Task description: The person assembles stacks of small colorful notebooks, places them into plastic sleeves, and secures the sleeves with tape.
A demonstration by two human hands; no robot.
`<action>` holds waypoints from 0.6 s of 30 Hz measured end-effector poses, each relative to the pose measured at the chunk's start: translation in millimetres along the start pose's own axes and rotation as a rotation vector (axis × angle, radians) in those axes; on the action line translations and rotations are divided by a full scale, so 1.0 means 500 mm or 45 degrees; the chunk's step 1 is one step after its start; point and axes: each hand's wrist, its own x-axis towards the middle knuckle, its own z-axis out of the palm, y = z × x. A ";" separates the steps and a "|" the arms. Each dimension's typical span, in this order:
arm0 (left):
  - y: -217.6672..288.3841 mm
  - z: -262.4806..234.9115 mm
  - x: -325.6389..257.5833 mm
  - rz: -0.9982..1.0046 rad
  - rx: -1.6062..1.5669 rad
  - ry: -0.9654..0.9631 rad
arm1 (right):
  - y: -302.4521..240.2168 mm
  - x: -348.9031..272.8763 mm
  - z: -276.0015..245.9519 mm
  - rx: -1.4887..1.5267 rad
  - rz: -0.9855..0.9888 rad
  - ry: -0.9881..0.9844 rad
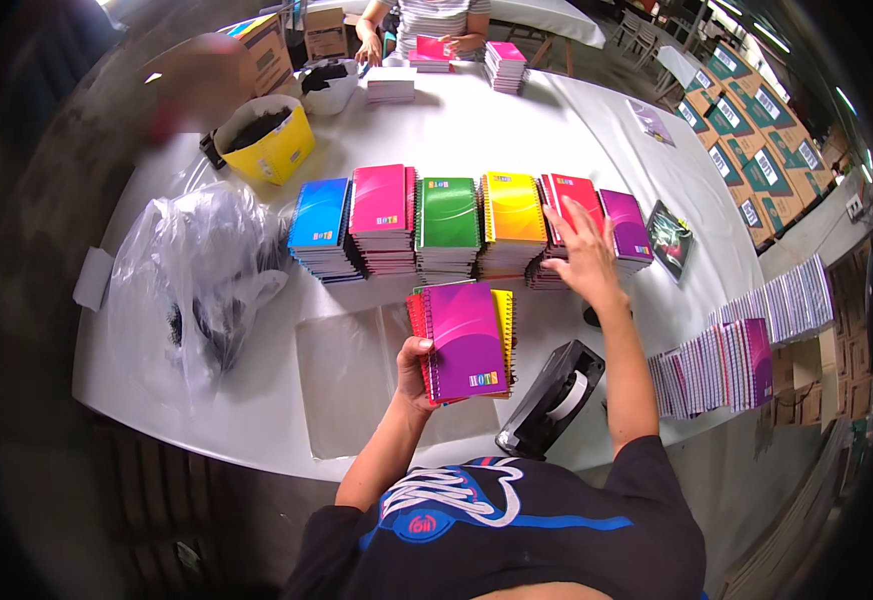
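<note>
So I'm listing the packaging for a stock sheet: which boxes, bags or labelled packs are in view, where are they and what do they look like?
Green cartons: stacked at the far right, green with white labels.
Brown carton: far end of the table, plain cardboard.
Printed box: far left, cardboard with multicoloured print.
Clear plastic bag: left on the table, crumpled, dark contents.
Flat clear sleeve: near edge, transparent.
</note>
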 end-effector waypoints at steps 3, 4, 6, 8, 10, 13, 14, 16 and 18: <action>0.008 0.015 -0.002 0.022 0.022 0.005 | -0.047 0.031 0.028 0.048 -0.138 0.065; 0.007 0.017 -0.006 0.031 0.031 0.018 | -0.037 0.036 0.059 0.040 -0.148 0.040; 0.013 0.023 -0.006 0.062 0.061 0.024 | -0.014 0.051 0.104 0.020 -0.184 0.011; 0.020 0.027 -0.017 0.084 0.078 0.003 | -0.011 0.049 0.101 0.053 -0.170 -0.017; 0.026 0.030 -0.025 0.111 0.091 0.009 | -0.021 0.043 0.078 0.048 -0.121 -0.101; 0.044 0.025 -0.043 0.151 0.087 0.013 | -0.046 0.021 0.010 -0.038 0.130 0.230; 0.049 0.015 -0.042 0.118 0.055 -0.032 | -0.011 0.015 0.012 -0.024 0.283 0.232; 0.043 0.011 -0.033 0.087 0.032 -0.037 | 0.098 -0.004 0.019 -0.093 0.413 -0.042; 0.038 0.017 -0.028 0.135 0.068 0.039 | 0.122 -0.015 0.029 -0.140 0.270 0.048</action>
